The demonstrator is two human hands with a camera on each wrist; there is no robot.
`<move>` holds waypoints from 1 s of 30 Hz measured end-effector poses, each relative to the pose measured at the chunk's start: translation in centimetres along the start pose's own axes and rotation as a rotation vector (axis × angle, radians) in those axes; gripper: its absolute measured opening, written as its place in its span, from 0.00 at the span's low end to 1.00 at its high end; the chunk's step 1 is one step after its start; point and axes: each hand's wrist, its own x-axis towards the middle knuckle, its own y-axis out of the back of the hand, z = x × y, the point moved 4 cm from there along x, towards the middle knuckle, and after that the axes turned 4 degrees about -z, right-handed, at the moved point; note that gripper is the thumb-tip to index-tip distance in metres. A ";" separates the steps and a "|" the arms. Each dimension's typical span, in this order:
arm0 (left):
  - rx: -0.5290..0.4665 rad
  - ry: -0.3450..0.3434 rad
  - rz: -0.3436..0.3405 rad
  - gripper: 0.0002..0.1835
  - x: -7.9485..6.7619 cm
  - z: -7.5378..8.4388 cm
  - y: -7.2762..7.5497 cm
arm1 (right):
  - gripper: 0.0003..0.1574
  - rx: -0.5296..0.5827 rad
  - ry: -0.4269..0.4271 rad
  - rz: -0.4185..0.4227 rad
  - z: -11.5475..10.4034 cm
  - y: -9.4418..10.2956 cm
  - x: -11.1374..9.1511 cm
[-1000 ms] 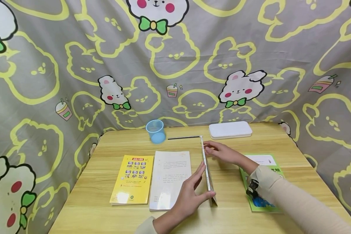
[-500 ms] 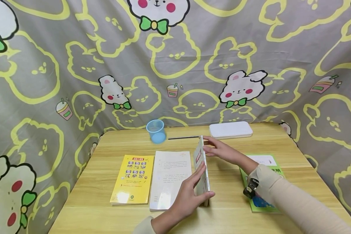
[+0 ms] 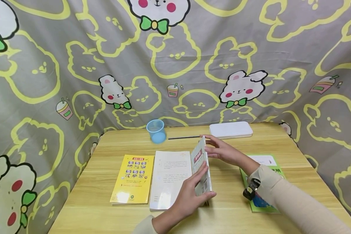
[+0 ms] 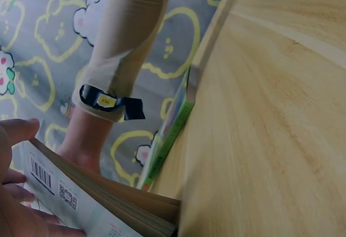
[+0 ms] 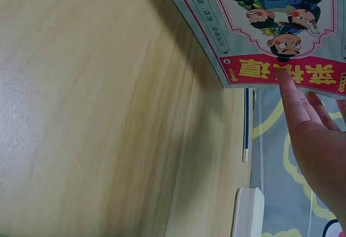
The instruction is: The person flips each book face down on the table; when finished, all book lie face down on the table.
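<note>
Between my two hands a paperback book (image 3: 198, 153) stands tilted on edge, its pale back cover partly facing up and left. My left hand (image 3: 188, 196) grips its near end, the thumb on the near edge and the fingers spread over the back cover. A barcode shows on that cover (image 4: 48, 180) in the left wrist view. At the far end my right hand (image 3: 223, 151) holds the book's top edge. The right wrist view shows the front cover (image 5: 270, 26), with cartoon heads and a red title band, and a finger of the right hand (image 5: 313, 134) on it.
Left of the held book lie a white book (image 3: 169, 178) and a yellow book (image 3: 133, 180). A green book (image 3: 263, 204) lies under the right forearm. Along the back stand a blue cup (image 3: 156, 131), a pencil (image 3: 182, 137) and a white case (image 3: 231, 129). A patterned curtain hangs behind.
The held book has turned from nearly edge-on to leaning right, so its back cover now shows. My right hand has shifted slightly at the top edge; the left hand keeps its grip.
</note>
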 end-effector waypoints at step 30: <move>0.114 0.169 -0.109 0.49 0.1 -3.8 -3.1 | 0.42 -0.109 0.014 0.069 0.7 2.5 -2.1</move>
